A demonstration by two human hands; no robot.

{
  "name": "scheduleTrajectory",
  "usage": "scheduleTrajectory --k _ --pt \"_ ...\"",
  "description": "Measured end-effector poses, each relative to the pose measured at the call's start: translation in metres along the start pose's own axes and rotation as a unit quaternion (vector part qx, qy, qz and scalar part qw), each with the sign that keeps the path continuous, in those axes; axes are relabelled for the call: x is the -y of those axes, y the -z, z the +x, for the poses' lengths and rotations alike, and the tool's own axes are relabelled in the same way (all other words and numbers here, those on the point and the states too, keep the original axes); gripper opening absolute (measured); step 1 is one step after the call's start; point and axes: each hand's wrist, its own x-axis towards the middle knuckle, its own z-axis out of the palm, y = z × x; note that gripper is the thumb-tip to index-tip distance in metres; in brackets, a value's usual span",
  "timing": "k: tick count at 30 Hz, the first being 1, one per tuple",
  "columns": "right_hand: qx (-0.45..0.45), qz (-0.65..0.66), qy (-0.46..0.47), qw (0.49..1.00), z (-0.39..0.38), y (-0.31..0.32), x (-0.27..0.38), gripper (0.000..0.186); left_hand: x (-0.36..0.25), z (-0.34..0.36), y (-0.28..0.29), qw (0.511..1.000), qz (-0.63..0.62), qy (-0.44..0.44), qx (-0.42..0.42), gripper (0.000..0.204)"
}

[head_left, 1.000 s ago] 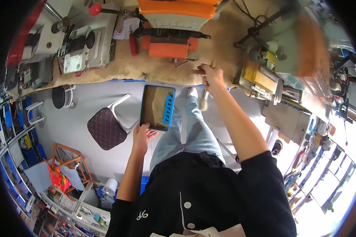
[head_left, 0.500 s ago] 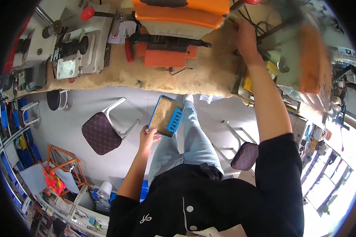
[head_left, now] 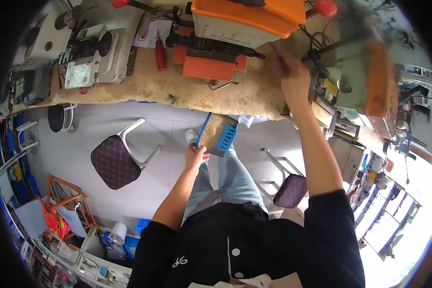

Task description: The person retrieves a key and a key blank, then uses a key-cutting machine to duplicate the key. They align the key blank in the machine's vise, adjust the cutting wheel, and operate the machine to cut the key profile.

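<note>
My left hand (head_left: 197, 156) is closed on the near left corner of a shallow blue tray (head_left: 204, 130), held just off the front edge of the bench. Loose tan-gold grains or shavings cover the tray's bottom. A light-blue piece with a row of dark slots (head_left: 227, 138) lies along its right side. Above the bench, to the right of a key-cutting machine with an orange cover (head_left: 254, 21), my right hand (head_left: 293, 72) reaches forward. Its fingers are smeared by motion, so whether they hold anything does not show.
On the worn tan bench top (head_left: 144, 91) lies a red-handled tool (head_left: 160, 55). More machines stand at left (head_left: 98, 53) and right (head_left: 381, 81); black cables (head_left: 317, 41) run near my right hand. Two chairs with dark checked seats (head_left: 113, 163) (head_left: 291, 190) stand on the floor behind me.
The view has shifted. My left hand has brought the tray to the right and closer to the bench edge. My right hand has come nearer to me and closer to the orange-covered machine.
</note>
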Motion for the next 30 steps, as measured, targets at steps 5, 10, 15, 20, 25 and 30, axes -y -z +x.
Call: scheduleTrajectory --k 5,10,15,20,25,30 --pt "0.039 -0.168 -0.074 0.982 0.061 -0.042 -0.036 0.014 0.012 0.006 -0.005 1.0 0.013 -0.006 -0.009 0.03" --pt "0.088 -0.097 -0.123 0.984 -0.039 -0.022 0.003 0.021 0.01 0.007 -0.013 1.0 0.012 0.003 0.013 0.03" --pt "0.045 0.103 -0.154 0.982 -0.036 -0.01 -0.012 0.025 0.017 0.015 -0.017 0.998 0.058 -0.003 0.009 0.031" --pt "0.074 -0.143 -0.072 0.984 0.022 -0.042 -0.066 0.026 0.031 0.022 -0.026 0.999 -0.021 0.03 0.01 0.019" --pt "0.109 -0.067 -0.157 0.979 -0.027 -0.03 -0.023 0.042 0.014 0.008 -0.026 0.988 0.127 -0.083 -0.009 0.049" --pt "0.159 -0.091 -0.097 0.978 -0.064 -0.018 0.004 0.034 0.005 -0.001 -0.02 0.969 0.212 -0.119 -0.041 0.053"
